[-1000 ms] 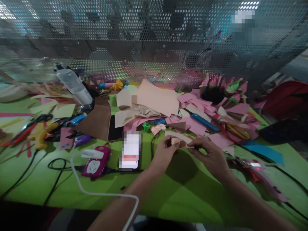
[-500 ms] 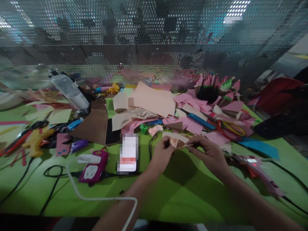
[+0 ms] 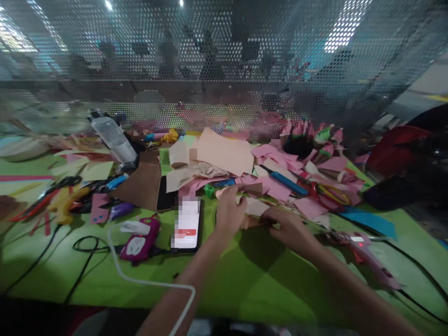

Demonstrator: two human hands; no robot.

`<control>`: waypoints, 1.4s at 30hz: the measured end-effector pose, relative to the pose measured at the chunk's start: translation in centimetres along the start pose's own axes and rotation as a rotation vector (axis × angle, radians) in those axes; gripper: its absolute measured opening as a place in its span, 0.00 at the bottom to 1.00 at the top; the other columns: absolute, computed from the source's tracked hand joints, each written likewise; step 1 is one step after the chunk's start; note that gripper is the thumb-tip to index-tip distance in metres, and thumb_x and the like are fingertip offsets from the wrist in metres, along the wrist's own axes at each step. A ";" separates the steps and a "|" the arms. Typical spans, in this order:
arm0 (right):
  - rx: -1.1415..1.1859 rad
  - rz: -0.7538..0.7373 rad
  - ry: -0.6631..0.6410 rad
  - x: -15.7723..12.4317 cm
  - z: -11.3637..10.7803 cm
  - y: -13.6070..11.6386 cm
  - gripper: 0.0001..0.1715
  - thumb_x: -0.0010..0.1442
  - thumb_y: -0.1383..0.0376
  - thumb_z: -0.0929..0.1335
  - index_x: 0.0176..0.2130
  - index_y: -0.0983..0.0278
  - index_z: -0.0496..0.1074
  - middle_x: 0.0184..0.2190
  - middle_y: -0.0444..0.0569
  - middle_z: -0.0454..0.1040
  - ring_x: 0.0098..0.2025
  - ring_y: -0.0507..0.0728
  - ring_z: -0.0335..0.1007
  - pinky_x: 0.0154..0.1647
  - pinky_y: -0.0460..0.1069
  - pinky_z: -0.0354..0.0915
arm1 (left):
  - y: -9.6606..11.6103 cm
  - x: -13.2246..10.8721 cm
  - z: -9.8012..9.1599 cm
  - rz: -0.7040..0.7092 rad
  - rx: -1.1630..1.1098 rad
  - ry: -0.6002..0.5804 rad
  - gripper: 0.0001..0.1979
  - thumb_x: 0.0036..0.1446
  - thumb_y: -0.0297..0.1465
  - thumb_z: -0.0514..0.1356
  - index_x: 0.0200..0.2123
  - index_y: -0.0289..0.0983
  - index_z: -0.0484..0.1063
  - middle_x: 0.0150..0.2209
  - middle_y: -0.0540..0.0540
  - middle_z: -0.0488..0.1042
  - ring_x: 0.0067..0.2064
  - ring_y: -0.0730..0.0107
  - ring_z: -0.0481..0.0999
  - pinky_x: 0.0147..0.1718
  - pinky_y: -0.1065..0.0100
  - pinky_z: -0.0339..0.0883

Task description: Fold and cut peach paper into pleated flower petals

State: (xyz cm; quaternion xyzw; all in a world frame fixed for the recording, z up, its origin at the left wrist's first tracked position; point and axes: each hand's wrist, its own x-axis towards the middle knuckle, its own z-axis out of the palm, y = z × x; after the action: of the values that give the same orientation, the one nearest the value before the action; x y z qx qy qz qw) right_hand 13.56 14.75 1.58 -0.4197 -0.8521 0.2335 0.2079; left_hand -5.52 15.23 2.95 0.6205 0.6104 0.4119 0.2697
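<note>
My right hand [image 3: 285,228] pinches a small folded piece of tan paper [image 3: 252,221] just above the green tabletop. My left hand [image 3: 230,213] is beside that paper, its thumb apart from the bent fingers. Those fingers reach over a crumpled pale pink scrap [image 3: 220,192]; whether they touch it cannot be made out. A flat beige paper piece [image 3: 257,206] lies just behind both hands. Left of my left hand is a phone [image 3: 189,224] with a lit screen.
A pink glue gun [image 3: 373,261] lies at the right with its cord. Behind are a blue-handled cutter [image 3: 289,183], red scissors [image 3: 317,196] and heaped pink paper [image 3: 276,154]. At the left are a magenta power bank [image 3: 143,240], a yellow glue gun [image 3: 66,205] and a clear bottle [image 3: 114,140].
My left hand has let go of the tan paper and moved up and left towards the pink scrap. The paper stays in my right hand, now lower. The view has shifted slightly.
</note>
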 end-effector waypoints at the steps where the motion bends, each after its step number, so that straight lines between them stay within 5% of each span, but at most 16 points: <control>1: -0.037 0.004 -0.028 0.0 0.1 0.1 0.17 0.46 0.78 0.62 0.33 0.62 0.72 0.33 0.49 0.76 0.36 0.57 0.72 0.35 0.49 0.65 | 0.2 0.3 0.2 0.045 0.112 -0.057 0.14 0.58 0.24 0.57 0.47 0.38 0.72 0.49 0.43 0.76 0.52 0.60 0.72 0.52 0.58 0.64; 4: -0.116 0.009 -0.051 0.0 0.2 0.4 0.19 0.43 0.78 0.61 0.33 0.62 0.71 0.35 0.49 0.75 0.38 0.58 0.72 0.37 0.49 0.63 | 0.4 1.2 0.8 0.143 0.382 -0.157 0.17 0.59 0.27 0.58 0.52 0.38 0.70 0.54 0.43 0.74 0.57 0.57 0.69 0.56 0.54 0.61; 7: -0.126 0.007 -0.066 -0.1 0.2 0.6 0.17 0.47 0.76 0.61 0.34 0.61 0.71 0.36 0.50 0.75 0.39 0.58 0.71 0.39 0.49 0.63 | 0.2 2.2 1.5 0.233 0.574 -0.126 0.20 0.62 0.26 0.54 0.58 0.39 0.65 0.60 0.41 0.69 0.62 0.56 0.63 0.58 0.52 0.58; 11: -0.141 -0.005 -0.086 -0.2 0.4 0.9 0.15 0.49 0.75 0.61 0.34 0.62 0.70 0.36 0.50 0.74 0.39 0.59 0.71 0.39 0.51 0.63 | 0.0 3.5 2.5 0.230 0.733 -0.180 0.21 0.63 0.24 0.52 0.59 0.35 0.64 0.59 0.38 0.70 0.59 0.54 0.66 0.54 0.51 0.61; 20: -0.191 -0.048 -0.068 -0.4 1.0 1.7 0.12 0.53 0.73 0.61 0.34 0.61 0.70 0.36 0.50 0.74 0.38 0.59 0.71 0.39 0.51 0.63 | 0.1 3.6 3.3 0.243 0.794 -0.180 0.12 0.64 0.25 0.51 0.43 0.34 0.74 0.47 0.39 0.76 0.53 0.55 0.70 0.52 0.53 0.60; 26: -0.185 -0.011 -0.069 -0.3 0.8 1.7 0.19 0.45 0.77 0.62 0.35 0.61 0.73 0.34 0.49 0.75 0.38 0.58 0.72 0.39 0.50 0.63 | 0.9 2.6 2.1 0.176 0.477 -0.082 0.09 0.62 0.31 0.58 0.44 0.36 0.72 0.48 0.40 0.76 0.52 0.55 0.72 0.50 0.57 0.63; 35: -0.136 0.023 -0.054 -0.4 1.0 1.3 0.25 0.42 0.79 0.62 0.38 0.62 0.75 0.39 0.51 0.76 0.39 0.58 0.73 0.39 0.50 0.65 | -0.8 -0.5 0.8 0.054 -0.379 -0.173 0.09 0.59 0.30 0.59 0.42 0.39 0.64 0.42 0.44 0.75 0.43 0.65 0.75 0.44 0.63 0.69; 38: -0.098 0.002 0.059 -0.3 0.4 0.4 0.16 0.49 0.73 0.66 0.39 0.62 0.74 0.39 0.51 0.76 0.37 0.58 0.73 0.37 0.51 0.66 | -1.1 -0.7 1.1 -0.036 -0.531 -0.204 0.10 0.59 0.27 0.58 0.42 0.39 0.61 0.42 0.45 0.74 0.43 0.68 0.75 0.45 0.64 0.69; 42: 0.029 -0.045 0.371 -0.4 -0.6 -0.5 0.07 0.60 0.63 0.68 0.40 0.61 0.72 0.35 0.48 0.75 0.31 0.55 0.70 0.33 0.49 0.67 | -0.3 -1.0 0.5 -0.030 -0.370 -0.238 0.10 0.60 0.30 0.57 0.45 0.39 0.62 0.45 0.43 0.74 0.46 0.65 0.74 0.48 0.62 0.67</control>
State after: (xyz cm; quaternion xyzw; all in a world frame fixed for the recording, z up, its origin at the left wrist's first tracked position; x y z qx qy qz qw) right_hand 13.83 14.28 2.23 -0.4335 -0.8049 0.1598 0.3725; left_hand -5.17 14.41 2.24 0.5955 0.4973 0.4368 0.4553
